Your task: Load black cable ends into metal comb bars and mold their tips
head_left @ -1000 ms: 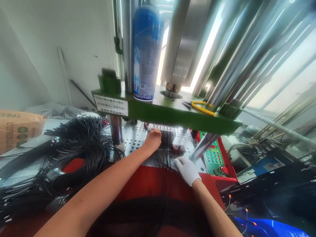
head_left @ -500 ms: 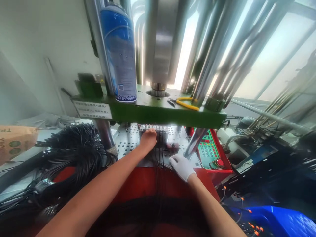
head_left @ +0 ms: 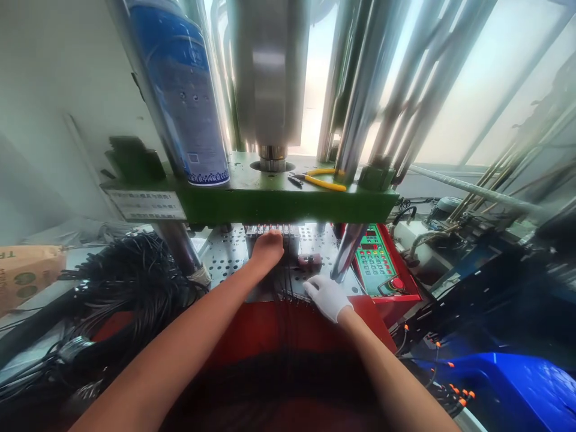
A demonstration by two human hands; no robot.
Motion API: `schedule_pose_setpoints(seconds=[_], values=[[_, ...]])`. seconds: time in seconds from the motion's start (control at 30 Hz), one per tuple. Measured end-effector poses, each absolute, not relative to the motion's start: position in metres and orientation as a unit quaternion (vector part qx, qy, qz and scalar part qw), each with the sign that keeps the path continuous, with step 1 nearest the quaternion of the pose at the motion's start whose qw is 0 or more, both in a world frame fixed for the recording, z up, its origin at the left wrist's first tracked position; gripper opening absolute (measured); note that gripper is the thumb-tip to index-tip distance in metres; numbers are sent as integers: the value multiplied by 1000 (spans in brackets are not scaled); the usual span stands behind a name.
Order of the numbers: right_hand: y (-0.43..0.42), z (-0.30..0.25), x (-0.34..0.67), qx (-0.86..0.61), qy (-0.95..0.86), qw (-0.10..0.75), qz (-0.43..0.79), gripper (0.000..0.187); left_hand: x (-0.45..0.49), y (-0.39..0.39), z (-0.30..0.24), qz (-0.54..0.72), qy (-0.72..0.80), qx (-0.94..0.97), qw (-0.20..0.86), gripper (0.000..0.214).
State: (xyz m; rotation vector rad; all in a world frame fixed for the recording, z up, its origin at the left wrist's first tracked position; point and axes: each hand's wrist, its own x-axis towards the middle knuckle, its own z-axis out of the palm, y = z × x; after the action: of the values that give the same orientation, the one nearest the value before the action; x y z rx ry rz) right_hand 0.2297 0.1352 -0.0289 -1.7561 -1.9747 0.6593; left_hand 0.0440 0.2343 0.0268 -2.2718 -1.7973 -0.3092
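Observation:
My bare left hand (head_left: 269, 246) is closed at the front of a metal mould block (head_left: 293, 240) under the green press beam; whatever its fingers grip is hidden. Several black cables (head_left: 287, 282) run from the block towards me, just right of that fist, and over the front edge of the perforated metal plate (head_left: 225, 258). In a white glove, my right hand (head_left: 327, 295) lies at the plate's front edge, right of the cables, with fingers stretched and no held thing visible. A small reddish clamp-like part (head_left: 310, 260) sits on the plate beyond it.
Above my hands spans the green beam (head_left: 288, 207), bearing a blue spray can (head_left: 184, 102) and yellow-handled pliers (head_left: 324, 180). A large cable bundle (head_left: 144, 270) lies left. The control panel (head_left: 375, 261) stands right, with a blue container (head_left: 517, 384) below.
My view has shifted slightly, so the press appears farther left. My left hand stays closed at the mould block, and my right hand remains by the plate's front edge.

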Motion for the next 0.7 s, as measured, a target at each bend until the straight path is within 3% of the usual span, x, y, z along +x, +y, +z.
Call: schedule_pose_setpoints(seconds=[0.7], values=[[137,-29,232,-626,-711,206,244,33,78,221,28,-105,-589,-794,106,26]])
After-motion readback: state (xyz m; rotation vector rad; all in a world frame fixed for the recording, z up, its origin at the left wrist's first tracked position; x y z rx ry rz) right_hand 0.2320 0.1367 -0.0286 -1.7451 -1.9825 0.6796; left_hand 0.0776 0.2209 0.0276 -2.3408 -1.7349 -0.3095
